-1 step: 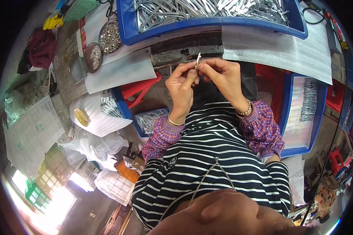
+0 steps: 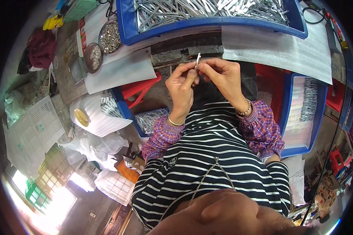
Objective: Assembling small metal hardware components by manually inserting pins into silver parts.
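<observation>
while the two hands meet in front of the black-and-white striped top (image 2: 223,152), a slim, silvery metal piece (image 2: 198,60) stands up between their fingertips, its upper end poking out above them against the dark worn block (image 2: 206,47) at the bench edge. the left hand (image 2: 180,87) pinches it between thumb and forefinger, the other fingers curled under; the right hand (image 2: 229,78) grips it from the other side, thumb and forefinger closed on it, with the rest of its fingers bent and partly hidden. how much of the piece lies inside the fingers i cannot tell. a pale bangle (image 2: 175,123) circles the left wrist and a beaded bracelet (image 2: 246,107) the right, each just beyond a purple checked sleeve. past the hands, a large blue tray (image 2: 223,22) holds a heap of loose metal strips (image 2: 208,8). left of that tray, two round dishes (image 2: 88,58) of small shiny bits sit side by side. white foam sheets (image 2: 278,55) cover the bench on both sides. lower down, a smaller blue tray (image 2: 135,123) of metal pieces lies near the left sleeve, and another blue tray (image 2: 318,121), right of the right sleeve, holds a row of metal pieces (image 2: 310,100) along one side.
</observation>
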`<action>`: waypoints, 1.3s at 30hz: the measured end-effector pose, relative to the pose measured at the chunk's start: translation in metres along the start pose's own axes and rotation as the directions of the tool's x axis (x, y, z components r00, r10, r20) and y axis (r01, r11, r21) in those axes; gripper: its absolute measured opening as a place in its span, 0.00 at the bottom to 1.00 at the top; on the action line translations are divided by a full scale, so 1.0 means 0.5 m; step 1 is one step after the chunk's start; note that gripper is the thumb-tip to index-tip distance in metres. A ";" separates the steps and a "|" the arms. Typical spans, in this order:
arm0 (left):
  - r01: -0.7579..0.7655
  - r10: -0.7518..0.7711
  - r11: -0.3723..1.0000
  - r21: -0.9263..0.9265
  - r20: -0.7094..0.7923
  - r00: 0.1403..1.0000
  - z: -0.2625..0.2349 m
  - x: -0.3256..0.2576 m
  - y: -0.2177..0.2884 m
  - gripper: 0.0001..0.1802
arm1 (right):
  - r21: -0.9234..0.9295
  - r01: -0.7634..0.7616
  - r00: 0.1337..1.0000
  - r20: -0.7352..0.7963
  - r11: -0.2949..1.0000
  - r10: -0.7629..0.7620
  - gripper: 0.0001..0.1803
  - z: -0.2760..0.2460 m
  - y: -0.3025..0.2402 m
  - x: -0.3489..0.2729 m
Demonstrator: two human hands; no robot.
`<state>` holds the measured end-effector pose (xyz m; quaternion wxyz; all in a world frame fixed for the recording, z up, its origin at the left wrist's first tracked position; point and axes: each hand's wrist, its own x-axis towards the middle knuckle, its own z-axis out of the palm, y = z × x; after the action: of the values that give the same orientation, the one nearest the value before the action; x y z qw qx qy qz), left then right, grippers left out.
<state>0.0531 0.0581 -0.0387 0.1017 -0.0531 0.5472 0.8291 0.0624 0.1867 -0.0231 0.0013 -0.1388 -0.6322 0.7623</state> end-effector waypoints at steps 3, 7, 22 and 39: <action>0.005 -0.005 1.000 -0.024 -0.001 1.000 -0.001 -0.001 -0.002 0.08 | -0.080 0.058 0.998 -0.006 0.995 -0.059 0.08 0.001 0.001 0.001; 0.016 -0.016 1.000 -0.025 0.003 1.000 -0.001 -0.001 0.000 0.09 | -0.129 0.127 0.990 -0.038 0.984 -0.132 0.08 0.005 -0.001 0.003; -0.001 0.001 1.000 0.017 0.004 1.000 0.002 -0.001 0.001 0.09 | -0.354 0.344 0.939 0.138 0.870 -0.315 0.07 -0.013 0.006 0.012; -0.006 0.004 1.000 0.014 0.110 0.994 -0.003 0.005 0.009 0.08 | -0.081 0.088 0.996 -0.013 0.993 -0.089 0.07 -0.010 -0.003 0.002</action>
<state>0.0494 0.0552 -0.0357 0.1301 -0.0051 0.5469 0.8270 0.0625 0.1919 -0.0228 0.0348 -0.1167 -0.6679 0.7342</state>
